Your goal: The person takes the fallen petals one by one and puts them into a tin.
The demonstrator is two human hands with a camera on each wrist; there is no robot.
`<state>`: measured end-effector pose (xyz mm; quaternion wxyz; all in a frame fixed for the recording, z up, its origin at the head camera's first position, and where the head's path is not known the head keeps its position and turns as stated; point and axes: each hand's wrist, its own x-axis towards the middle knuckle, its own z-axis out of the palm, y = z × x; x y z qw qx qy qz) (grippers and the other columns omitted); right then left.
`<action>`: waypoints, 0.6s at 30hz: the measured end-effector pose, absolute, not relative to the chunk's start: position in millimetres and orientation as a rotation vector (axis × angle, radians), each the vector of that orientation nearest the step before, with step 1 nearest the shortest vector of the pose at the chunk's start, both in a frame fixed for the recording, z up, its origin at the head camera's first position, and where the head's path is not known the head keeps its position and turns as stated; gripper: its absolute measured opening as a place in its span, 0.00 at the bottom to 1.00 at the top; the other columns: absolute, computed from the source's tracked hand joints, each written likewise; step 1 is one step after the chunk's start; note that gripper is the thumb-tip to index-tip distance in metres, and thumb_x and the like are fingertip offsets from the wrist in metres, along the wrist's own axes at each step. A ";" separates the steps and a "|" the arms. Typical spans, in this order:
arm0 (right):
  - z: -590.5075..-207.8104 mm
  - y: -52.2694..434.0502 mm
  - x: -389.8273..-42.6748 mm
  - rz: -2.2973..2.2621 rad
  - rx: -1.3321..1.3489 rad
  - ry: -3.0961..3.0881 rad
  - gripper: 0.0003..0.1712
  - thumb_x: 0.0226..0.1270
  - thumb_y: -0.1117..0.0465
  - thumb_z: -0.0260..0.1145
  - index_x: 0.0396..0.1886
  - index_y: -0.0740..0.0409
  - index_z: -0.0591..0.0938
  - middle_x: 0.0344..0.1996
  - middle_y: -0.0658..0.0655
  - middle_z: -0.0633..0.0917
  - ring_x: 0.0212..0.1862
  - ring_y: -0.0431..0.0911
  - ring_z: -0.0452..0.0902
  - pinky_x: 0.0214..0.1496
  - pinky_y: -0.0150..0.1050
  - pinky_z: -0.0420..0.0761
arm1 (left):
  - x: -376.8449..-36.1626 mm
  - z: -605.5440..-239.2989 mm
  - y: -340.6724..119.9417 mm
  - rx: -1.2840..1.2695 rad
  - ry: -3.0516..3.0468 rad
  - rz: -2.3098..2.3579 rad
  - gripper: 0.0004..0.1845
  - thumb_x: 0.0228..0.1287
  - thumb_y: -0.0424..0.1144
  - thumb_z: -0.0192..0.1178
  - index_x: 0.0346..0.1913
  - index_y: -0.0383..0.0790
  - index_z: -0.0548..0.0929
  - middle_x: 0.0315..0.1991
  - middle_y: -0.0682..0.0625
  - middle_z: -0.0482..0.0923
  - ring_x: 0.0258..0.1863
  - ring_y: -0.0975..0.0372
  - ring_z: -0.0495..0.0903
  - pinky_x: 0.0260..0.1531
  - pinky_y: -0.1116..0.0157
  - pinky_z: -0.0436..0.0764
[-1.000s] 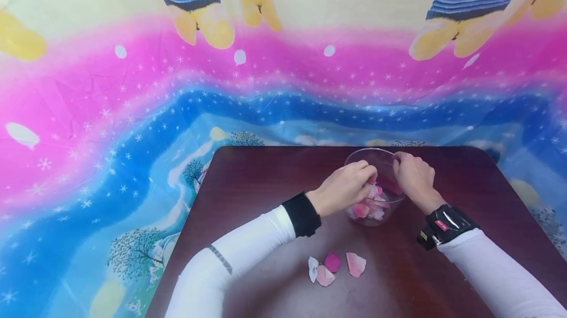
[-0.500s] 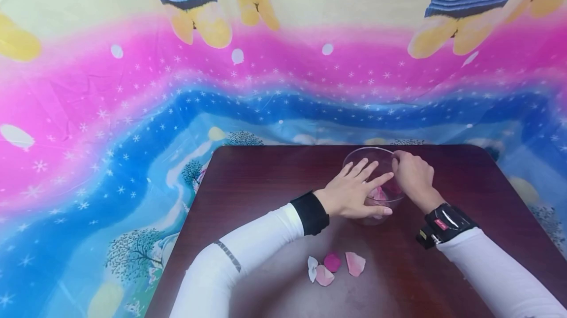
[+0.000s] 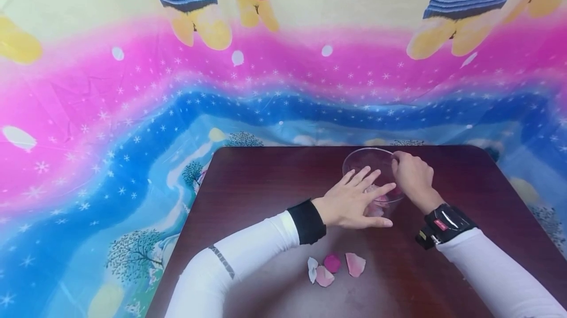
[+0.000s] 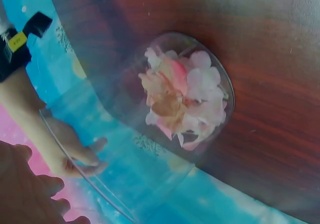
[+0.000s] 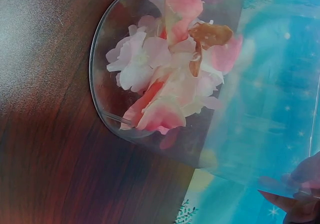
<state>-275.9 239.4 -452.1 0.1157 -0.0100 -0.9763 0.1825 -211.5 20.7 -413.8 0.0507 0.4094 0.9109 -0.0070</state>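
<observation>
Across the left and top of the head view a bright cloth (image 3: 110,111) printed with bears, stars and trees is hanging behind and around the dark wooden worktop (image 3: 266,185), which is filling the lower middle of the frame. Near the bottom centre four loose petals (image 3: 336,266), pink and pale, are lying on the worktop, well apart from the hands. Above them the left hand (image 3: 354,200) is hovering with its fingers spread straight and holding nothing, its fingertips lying over the near edge of the clear bowl (image 3: 369,160). The bowl is standing on the worktop just right of centre, near the far edge, and a heap of pink and white petals (image 4: 182,96) is filling its bottom, as both wrist views are showing through the glass. At the right, the right hand (image 3: 414,177) is gripping the bowl's rim with curled fingers, a black wrist device (image 3: 443,224) strapped behind it.
</observation>
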 end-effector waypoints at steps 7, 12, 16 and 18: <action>-453.8 239.8 -275.7 0.530 -0.030 -2.855 0.17 0.73 0.59 0.53 0.52 0.61 0.83 0.36 0.72 0.87 0.32 0.67 0.82 0.22 0.54 0.72 | -198.8 -418.4 19.0 1.285 2.762 -0.041 0.44 0.65 0.80 0.36 0.78 0.76 0.33 0.84 0.57 0.35 0.84 0.60 0.32 0.82 0.56 0.39; -454.9 239.7 -275.2 0.530 -0.028 -2.853 0.17 0.73 0.59 0.53 0.52 0.61 0.83 0.36 0.72 0.87 0.31 0.66 0.82 0.21 0.53 0.72 | -193.4 -420.8 15.2 1.330 2.761 -0.050 0.44 0.65 0.79 0.37 0.79 0.75 0.35 0.84 0.56 0.38 0.84 0.57 0.35 0.82 0.54 0.42; -454.8 240.2 -276.1 0.535 -0.018 -2.835 0.17 0.73 0.59 0.54 0.51 0.61 0.83 0.34 0.71 0.87 0.30 0.66 0.82 0.20 0.52 0.70 | -190.0 -422.9 10.8 1.374 2.769 -0.078 0.45 0.65 0.79 0.38 0.80 0.73 0.37 0.84 0.54 0.39 0.84 0.57 0.36 0.82 0.54 0.41; -454.6 240.7 -277.1 0.533 -0.013 -2.826 0.17 0.72 0.59 0.54 0.50 0.61 0.83 0.34 0.71 0.87 0.30 0.66 0.82 0.20 0.53 0.70 | -187.5 -424.1 8.4 1.397 2.769 -0.096 0.45 0.65 0.79 0.38 0.80 0.73 0.36 0.84 0.54 0.39 0.84 0.57 0.35 0.82 0.55 0.39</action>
